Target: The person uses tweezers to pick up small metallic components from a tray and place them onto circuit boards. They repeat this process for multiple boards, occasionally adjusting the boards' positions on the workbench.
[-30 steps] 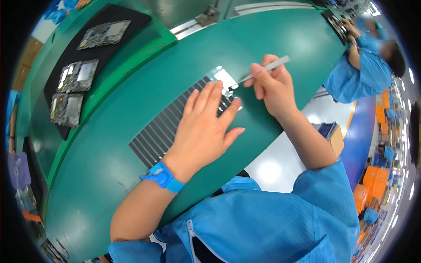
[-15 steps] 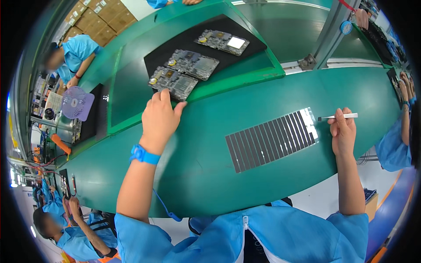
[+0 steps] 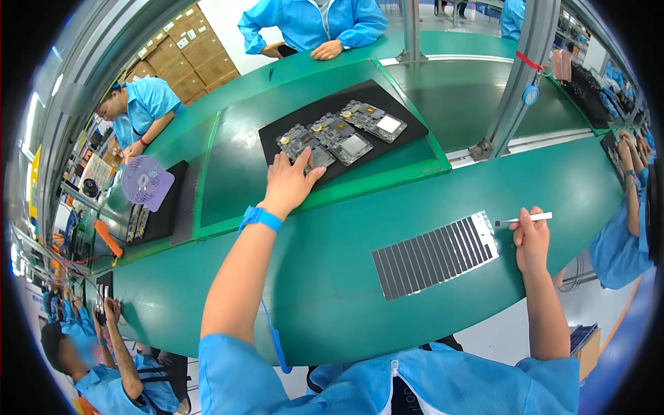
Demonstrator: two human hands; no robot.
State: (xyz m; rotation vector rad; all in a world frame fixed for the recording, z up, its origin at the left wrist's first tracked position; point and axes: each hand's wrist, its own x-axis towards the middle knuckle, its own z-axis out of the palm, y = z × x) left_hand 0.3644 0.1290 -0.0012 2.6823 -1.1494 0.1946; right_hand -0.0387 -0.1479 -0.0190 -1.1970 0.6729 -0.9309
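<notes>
Three grey circuit boards lie side by side on a black mat: a left board [image 3: 299, 140], a middle board [image 3: 344, 144] and a right board [image 3: 377, 123] with a bright square. My left hand [image 3: 290, 183] reaches to the left board's near edge, its fingers spread and resting against it. In my right hand [image 3: 532, 238] are white-handled tweezers [image 3: 536, 216], pinched between thumb and fingers. At their dark tip seems to be a small black piece, too small to name. Just left of the tip lies a clear sheet of black strips [image 3: 436, 256] on the green table.
The black mat [image 3: 277, 131] lies inside a raised green border [image 3: 387, 181]. A metal post [image 3: 515, 90] stands at the back right. A purple fan [image 3: 146, 181] is at the left. Co-workers in blue sit around the table. A blue cord [image 3: 277, 339] hangs from my left wrist strap.
The view has tilted up, showing more of the person across the table. My left hand stays at the left board. The middle and right boards look closer together. My right hand still holds the tweezers.
</notes>
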